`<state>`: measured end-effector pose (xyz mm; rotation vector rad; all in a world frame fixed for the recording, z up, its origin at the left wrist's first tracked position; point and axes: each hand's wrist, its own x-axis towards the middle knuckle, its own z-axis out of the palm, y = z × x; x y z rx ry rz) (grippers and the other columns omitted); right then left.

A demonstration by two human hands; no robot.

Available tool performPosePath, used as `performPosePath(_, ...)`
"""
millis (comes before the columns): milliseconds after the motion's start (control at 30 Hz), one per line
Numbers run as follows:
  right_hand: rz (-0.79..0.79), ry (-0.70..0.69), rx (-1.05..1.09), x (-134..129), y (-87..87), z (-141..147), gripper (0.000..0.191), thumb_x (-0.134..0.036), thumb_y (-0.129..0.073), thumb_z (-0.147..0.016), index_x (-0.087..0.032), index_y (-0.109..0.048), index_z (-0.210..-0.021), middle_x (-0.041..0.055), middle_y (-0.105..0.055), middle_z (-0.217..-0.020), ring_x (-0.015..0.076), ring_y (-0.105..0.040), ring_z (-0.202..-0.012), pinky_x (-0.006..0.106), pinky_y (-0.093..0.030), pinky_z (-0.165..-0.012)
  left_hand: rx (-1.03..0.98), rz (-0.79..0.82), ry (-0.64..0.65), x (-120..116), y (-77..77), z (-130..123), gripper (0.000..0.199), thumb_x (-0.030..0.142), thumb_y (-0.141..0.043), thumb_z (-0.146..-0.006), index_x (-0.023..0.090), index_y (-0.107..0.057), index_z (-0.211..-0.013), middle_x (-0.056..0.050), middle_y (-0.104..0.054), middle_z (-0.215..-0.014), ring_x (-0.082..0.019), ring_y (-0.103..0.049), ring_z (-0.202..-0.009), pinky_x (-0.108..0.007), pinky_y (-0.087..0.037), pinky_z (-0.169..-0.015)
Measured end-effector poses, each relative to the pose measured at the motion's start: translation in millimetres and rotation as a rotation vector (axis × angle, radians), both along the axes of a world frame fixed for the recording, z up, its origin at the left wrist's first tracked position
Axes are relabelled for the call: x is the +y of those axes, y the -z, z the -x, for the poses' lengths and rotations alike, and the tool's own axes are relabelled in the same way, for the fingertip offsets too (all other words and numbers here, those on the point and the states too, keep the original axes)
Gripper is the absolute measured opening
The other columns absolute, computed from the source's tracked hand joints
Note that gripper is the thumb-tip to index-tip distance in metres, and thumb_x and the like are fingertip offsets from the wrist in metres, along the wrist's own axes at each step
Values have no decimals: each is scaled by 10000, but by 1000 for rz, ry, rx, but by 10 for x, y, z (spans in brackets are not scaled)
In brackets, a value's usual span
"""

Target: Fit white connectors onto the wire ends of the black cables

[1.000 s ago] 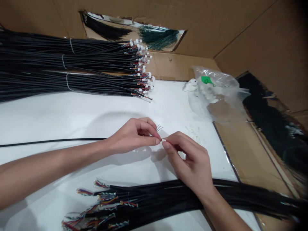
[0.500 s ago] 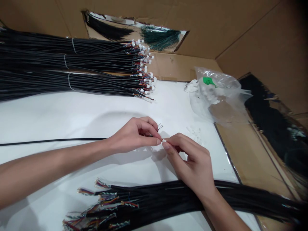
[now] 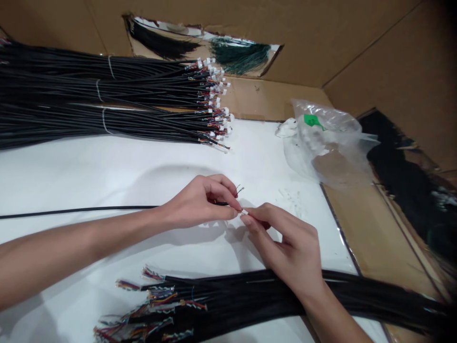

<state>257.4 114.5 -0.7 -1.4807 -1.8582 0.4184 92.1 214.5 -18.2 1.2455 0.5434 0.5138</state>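
My left hand (image 3: 210, 197) is closed around the end of a black cable (image 3: 89, 208), which trails off to the left edge. Thin loose wires (image 3: 240, 189) stick up past its fingers. Between thumb and index finger of my right hand (image 3: 285, 238) is a small white connector housing (image 3: 244, 212). The fingertips of both hands nearly meet at this connector; the wire end there is mostly hidden by the fingers. Below the hands lies a thick bundle of black cables (image 3: 243, 300) with bare coloured wire ends at its left, under my right wrist.
Tied cable bundles (image 3: 143, 95) with white connectors lie at the back left. A clear plastic bag (image 3: 332, 138) with a green label sits at the right. Small white pieces (image 3: 291, 200) are scattered before it. Cardboard walls (image 3: 303, 38) enclose the white table (image 3: 71, 171).
Both hands stay fingertip to fingertip at the white connector, which looks slightly more tilted. The loose wires by my left fingers have shifted a little. The whole view has moved slightly.
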Motion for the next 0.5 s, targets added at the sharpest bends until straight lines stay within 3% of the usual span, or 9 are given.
performPosePath(500, -80, -15, -109, -15, -7, 15, 109, -80, -598, -861, -188, -589, -853, -25, -504, -611, 100, -443, -515, 234, -377, -489, -8, 15, -1, -6, -10, 4, 75, 72, -701, -697, 135, -743, -699, 8, -517, -866, -51, -529, -654, -194, -405, -569)
